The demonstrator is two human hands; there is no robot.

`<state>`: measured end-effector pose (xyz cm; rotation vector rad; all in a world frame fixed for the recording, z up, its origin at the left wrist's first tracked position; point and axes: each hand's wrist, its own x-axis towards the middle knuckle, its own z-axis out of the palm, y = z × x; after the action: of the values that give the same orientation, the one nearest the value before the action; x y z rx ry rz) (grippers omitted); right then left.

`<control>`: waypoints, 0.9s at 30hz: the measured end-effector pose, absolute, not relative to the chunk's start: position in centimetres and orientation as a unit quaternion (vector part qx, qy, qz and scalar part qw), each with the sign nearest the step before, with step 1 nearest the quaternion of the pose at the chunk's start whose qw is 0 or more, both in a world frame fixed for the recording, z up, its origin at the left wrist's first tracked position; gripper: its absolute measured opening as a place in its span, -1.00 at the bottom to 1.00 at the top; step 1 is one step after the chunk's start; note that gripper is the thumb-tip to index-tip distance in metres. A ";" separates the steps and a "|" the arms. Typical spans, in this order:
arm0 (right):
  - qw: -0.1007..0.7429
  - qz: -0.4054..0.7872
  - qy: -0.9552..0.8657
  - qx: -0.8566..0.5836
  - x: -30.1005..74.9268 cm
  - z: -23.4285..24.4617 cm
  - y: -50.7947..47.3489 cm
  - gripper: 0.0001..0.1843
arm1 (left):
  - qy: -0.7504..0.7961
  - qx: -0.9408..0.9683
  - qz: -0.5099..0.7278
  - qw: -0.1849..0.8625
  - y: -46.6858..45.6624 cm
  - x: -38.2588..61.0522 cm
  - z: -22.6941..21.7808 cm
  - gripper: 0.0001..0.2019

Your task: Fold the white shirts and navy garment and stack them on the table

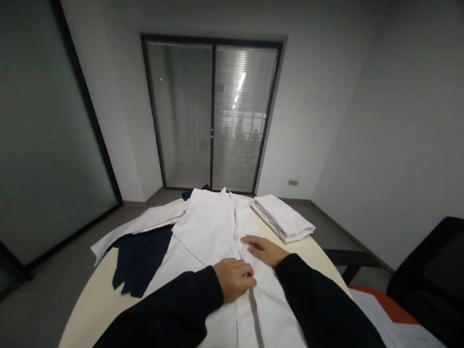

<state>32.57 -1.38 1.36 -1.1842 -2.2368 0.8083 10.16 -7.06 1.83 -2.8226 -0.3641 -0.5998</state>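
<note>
A long white coat [206, 220] lies spread on the round table, its collar at the far end and one sleeve stretched out to the left. My left hand [234, 279] is curled over the coat's front opening, with its fingers closed on the edge of the cloth. Slightly farther off and to the right, my right hand [264, 250] rests on the coat beside the same opening. Its fingers are extended and the thumb is apart. Below my left hand the front edges part in a narrow gap. My forearms hide some of the lower coat.
Dark navy cloth [143, 261] lies partly under the coat at left. A folded white garment [284, 217] sits at the table's [322, 266] far right edge. A black chair [431, 270] stands at right, with papers [384, 314] and something orange-red near it.
</note>
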 end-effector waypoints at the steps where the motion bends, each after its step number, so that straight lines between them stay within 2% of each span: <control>1: 0.252 0.289 -0.815 -0.435 32.9 0.7 -1.3 -0.53 | -0.116 -0.967 -0.197 0.112 -7.1 10.1 2.0 -0.92; 4: 0.275 0.276 -0.809 -0.440 33.7 -1.1 -1.1 -0.49 | -0.074 -0.972 -0.195 0.110 -7.2 10.2 2.2 -0.86; 8: 0.265 0.238 -0.809 -0.467 34.8 -2.2 -1.2 -0.44 | -0.016 -0.974 -0.196 0.111 -8.3 10.9 2.4 -0.77; 17: 0.230 0.201 -0.810 -0.500 34.5 -2.1 -1.9 -0.49 | -0.030 -0.966 -0.222 0.128 -14.8 13.8 2.1 -0.87; 22: 0.226 0.210 -0.807 -0.504 34.6 -2.0 -1.8 -0.49 | 0.022 -0.982 -0.181 0.046 -15.8 14.7 -0.5 -0.80; 27: 0.240 0.218 -0.800 -0.504 34.8 -2.1 -1.7 -0.48 | 0.061 -0.977 -0.193 -0.061 -15.3 13.5 -0.7 -0.73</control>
<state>34.81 -1.66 -2.14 -1.3794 -2.1904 0.5961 13.51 -15.33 -0.72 -3.1960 0.1988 -0.6322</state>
